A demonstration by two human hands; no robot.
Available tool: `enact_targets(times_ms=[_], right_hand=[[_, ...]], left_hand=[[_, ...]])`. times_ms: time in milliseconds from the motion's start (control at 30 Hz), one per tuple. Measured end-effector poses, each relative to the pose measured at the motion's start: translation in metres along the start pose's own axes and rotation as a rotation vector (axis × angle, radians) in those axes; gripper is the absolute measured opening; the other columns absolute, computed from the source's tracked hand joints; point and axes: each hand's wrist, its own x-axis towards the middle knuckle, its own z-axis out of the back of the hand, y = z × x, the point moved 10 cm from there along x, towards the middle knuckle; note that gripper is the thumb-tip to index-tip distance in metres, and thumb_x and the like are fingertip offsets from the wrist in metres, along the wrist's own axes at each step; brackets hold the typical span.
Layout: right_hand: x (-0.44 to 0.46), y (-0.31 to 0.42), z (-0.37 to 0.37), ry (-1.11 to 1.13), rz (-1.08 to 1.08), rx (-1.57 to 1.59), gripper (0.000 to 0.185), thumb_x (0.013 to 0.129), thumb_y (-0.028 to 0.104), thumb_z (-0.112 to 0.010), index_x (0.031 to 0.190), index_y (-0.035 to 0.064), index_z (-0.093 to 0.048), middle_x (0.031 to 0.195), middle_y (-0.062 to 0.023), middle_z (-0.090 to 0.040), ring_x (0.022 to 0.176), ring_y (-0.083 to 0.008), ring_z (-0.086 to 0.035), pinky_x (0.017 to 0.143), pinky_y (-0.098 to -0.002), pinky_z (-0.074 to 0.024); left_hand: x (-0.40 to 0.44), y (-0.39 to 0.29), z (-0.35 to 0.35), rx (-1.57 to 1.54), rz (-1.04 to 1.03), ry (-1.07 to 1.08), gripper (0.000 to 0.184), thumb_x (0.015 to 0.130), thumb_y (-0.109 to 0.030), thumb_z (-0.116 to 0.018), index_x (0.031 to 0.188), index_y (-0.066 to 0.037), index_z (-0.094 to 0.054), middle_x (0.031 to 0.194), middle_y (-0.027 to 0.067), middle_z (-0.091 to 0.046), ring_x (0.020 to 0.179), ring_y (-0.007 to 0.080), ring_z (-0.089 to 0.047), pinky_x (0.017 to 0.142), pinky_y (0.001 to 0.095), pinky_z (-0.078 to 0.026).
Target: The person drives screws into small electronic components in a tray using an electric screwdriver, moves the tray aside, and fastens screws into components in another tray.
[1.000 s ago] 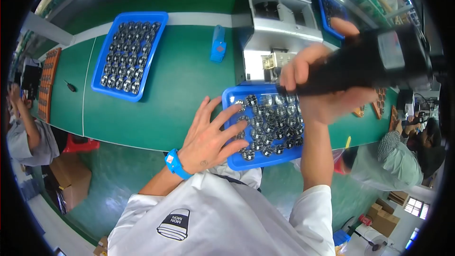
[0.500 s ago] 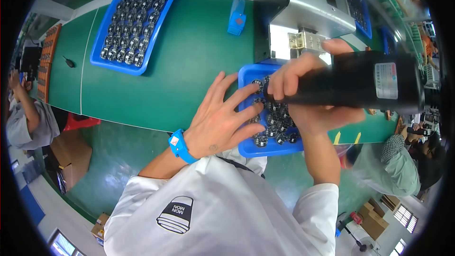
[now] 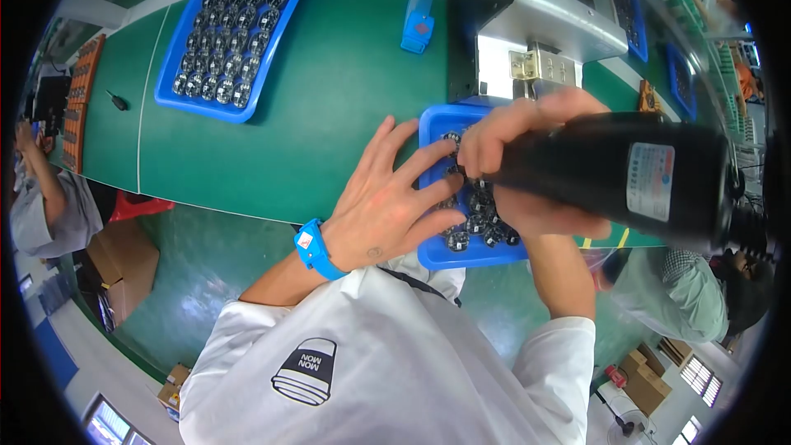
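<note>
My right hand (image 3: 535,169) is wrapped round a black cylindrical tool (image 3: 610,169) with a white label, held over a blue tray (image 3: 437,259) at the table's front edge. Round clear-and-black parts (image 3: 480,222) lie in this tray, some hidden by my hand and the tool. The tool's tip is hidden behind my right fingers. My left hand (image 3: 387,206) has its fingers spread, with fingertips over the tray's left side, touching or close to the parts there. A blue band is on my left wrist.
A second blue tray (image 3: 247,111) of similar parts lies at upper left. A blue strap (image 3: 418,23) is beside a metal machine (image 3: 560,16). A small black tool (image 3: 118,100) and orange trays (image 3: 78,107) lie at far left. People sit at both sides.
The view has shifted, so the trays and machine appear higher and the near tray further right. The black tool has tilted, its labelled end now lower. My left hand stays spread by the tray.
</note>
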Motion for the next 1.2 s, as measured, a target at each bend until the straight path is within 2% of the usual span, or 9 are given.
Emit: enact_targets(times_ms=[300,367,433,533,667,800,1000,1100,1200], right_hand=[[0.006,0.004,-0.001,-0.049,-0.040,-0.019,0.114,0.077,0.089,-0.045,0.151,0.0051,-0.021,0.074,-0.0139,-0.057,0.063,-0.0253,-0.059,0.059,-0.0398,-0.0525],[0.021,0.046,0.010,0.023,0.264,0.295,0.109,0.082,0.087,-0.041,0.154,0.0085,-0.018,0.078,-0.0128,-0.056,0.062,-0.0259,-0.058,0.060,-0.0401,-0.0527],[0.028,0.078,0.019,0.112,0.414,0.175,0.106,0.083,0.087,-0.039,0.154,0.0109,-0.019,0.082,-0.0127,-0.056,0.063,-0.0261,-0.058,0.061,-0.0407,-0.0516],[0.028,0.100,0.044,0.005,0.504,0.009,0.105,0.083,0.088,-0.037,0.153,0.0112,-0.020,0.084,-0.0133,-0.056,0.063,-0.0261,-0.057,0.060,-0.0415,-0.0499],[0.029,0.104,0.049,0.026,0.569,-0.026,0.105,0.082,0.089,-0.034,0.152,0.0110,-0.020,0.085,-0.0142,-0.056,0.064,-0.0258,-0.056,0.061,-0.0431,-0.0488],[0.028,0.099,0.055,0.015,0.589,-0.078,0.106,0.082,0.089,-0.035,0.151,0.0106,-0.020,0.086,-0.0151,-0.057,0.064,-0.0258,-0.057,0.062,-0.0436,-0.0492],[0.034,0.084,0.049,0.049,0.541,0.063,0.108,0.082,0.088,-0.035,0.150,0.0059,-0.021,0.085,-0.0160,-0.057,0.065,-0.0251,-0.059,0.062,-0.0422,-0.0517],[0.034,0.083,0.045,0.044,0.492,0.010,0.107,0.082,0.088,-0.035,0.149,0.0052,-0.022,0.084,-0.0149,-0.057,0.064,-0.0248,-0.058,0.060,-0.0413,-0.0521],[0.028,0.071,0.043,-0.093,0.324,-0.103,0.107,0.082,0.089,-0.034,0.148,0.0058,-0.024,0.080,-0.0130,-0.056,0.062,-0.0240,-0.058,0.059,-0.0408,-0.0524]], left_hand=[[-0.001,0.000,0.000,0.033,-0.007,-0.032,0.036,0.086,-0.043,-0.071,0.108,-0.015,-0.071,0.134,0.0106,-0.054,0.132,0.0457,-0.039,0.111,0.0680,-0.029],[-0.002,0.001,0.001,0.025,0.008,-0.042,0.036,0.085,-0.042,-0.072,0.109,-0.015,-0.071,0.139,0.0104,-0.053,0.134,0.0480,-0.037,0.111,0.0680,-0.028],[0.000,-0.001,0.003,0.026,0.004,-0.046,0.035,0.084,-0.040,-0.073,0.108,-0.014,-0.071,0.141,0.0113,-0.051,0.135,0.0488,-0.036,0.112,0.0668,-0.028],[0.002,-0.003,0.005,0.018,0.003,-0.050,0.035,0.082,-0.037,-0.075,0.106,-0.012,-0.072,0.145,0.0135,-0.048,0.137,0.0500,-0.035,0.112,0.0656,-0.029],[0.001,-0.002,0.004,0.015,-0.002,-0.053,0.034,0.081,-0.036,-0.076,0.106,-0.012,-0.072,0.150,0.0171,-0.043,0.136,0.0512,-0.035,0.111,0.0656,-0.031],[0.001,-0.001,0.002,-0.004,0.008,-0.031,0.036,0.083,-0.038,-0.074,0.110,-0.015,-0.072,0.153,0.0172,-0.041,0.139,0.0509,-0.032,0.112,0.0655,-0.028],[0.001,0.000,0.002,0.014,0.023,-0.015,0.038,0.082,-0.039,-0.074,0.111,-0.015,-0.073,0.154,0.0180,-0.040,0.140,0.0507,-0.030,0.113,0.0647,-0.027],[0.001,0.000,0.003,0.026,0.033,-0.019,0.037,0.082,-0.039,-0.074,0.111,-0.015,-0.074,0.154,0.0181,-0.039,0.141,0.0507,-0.029,0.113,0.0645,-0.027],[0.001,0.001,0.004,0.037,0.054,-0.017,0.037,0.082,-0.039,-0.074,0.110,-0.016,-0.075,0.154,0.0184,-0.039,0.141,0.0508,-0.029,0.113,0.0643,-0.026]])
